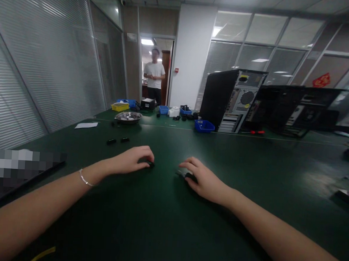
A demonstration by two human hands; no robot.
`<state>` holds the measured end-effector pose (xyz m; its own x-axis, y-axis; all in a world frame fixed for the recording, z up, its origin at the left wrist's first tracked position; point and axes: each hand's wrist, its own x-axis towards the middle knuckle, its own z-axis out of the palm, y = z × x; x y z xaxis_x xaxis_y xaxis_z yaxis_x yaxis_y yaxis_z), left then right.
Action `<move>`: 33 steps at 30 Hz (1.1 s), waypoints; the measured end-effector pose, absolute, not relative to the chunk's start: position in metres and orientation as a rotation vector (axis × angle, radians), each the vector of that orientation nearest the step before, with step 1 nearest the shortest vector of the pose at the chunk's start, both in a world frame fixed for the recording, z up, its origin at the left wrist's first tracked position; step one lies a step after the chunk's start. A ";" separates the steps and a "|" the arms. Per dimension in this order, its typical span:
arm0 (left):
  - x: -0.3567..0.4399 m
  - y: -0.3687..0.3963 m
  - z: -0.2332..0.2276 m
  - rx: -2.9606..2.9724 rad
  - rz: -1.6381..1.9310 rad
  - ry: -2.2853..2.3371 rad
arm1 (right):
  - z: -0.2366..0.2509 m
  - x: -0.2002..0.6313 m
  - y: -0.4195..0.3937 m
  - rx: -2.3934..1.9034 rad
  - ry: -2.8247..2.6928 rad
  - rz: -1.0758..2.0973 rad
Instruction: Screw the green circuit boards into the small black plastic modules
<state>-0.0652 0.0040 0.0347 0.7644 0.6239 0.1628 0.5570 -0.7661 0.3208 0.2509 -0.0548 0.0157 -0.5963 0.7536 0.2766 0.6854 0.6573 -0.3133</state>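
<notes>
1. Resting palm-down on the green table [163,224], the left hand [129,161] curls its fingertips on a small black part [151,165].
2. Just beside it, the right hand [202,179] covers a dark tool [182,173]; whether it grips is unclear.
3. Farther off stand a metal bowl [128,117], blue bins [204,126] and a computer tower [232,100].

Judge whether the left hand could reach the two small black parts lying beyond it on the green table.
Probably yes: the left hand rests on the table just short of the two small black parts, with only bare green surface between them.
</notes>
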 end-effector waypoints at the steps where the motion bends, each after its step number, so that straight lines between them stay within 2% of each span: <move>1: -0.052 -0.007 0.034 2.699 0.377 0.847 | 0.015 0.252 -0.054 -1.172 -2.479 0.237; 8: -0.017 -0.046 0.028 2.613 0.460 0.661 | 0.009 0.254 -0.050 -1.282 -2.492 0.240; 20: -0.015 -0.039 0.007 2.505 0.674 0.826 | 0.015 0.244 -0.058 -1.117 -2.400 0.317; 33: -0.013 -0.035 0.001 2.556 0.682 0.871 | 0.014 0.238 -0.061 -1.006 -2.475 0.319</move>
<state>-0.0130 -0.0349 0.0013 0.6945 0.6414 0.3261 0.4702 -0.7476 0.4690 0.2384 -0.0614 0.0141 -0.6343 0.7052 0.3169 0.6016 0.7077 -0.3704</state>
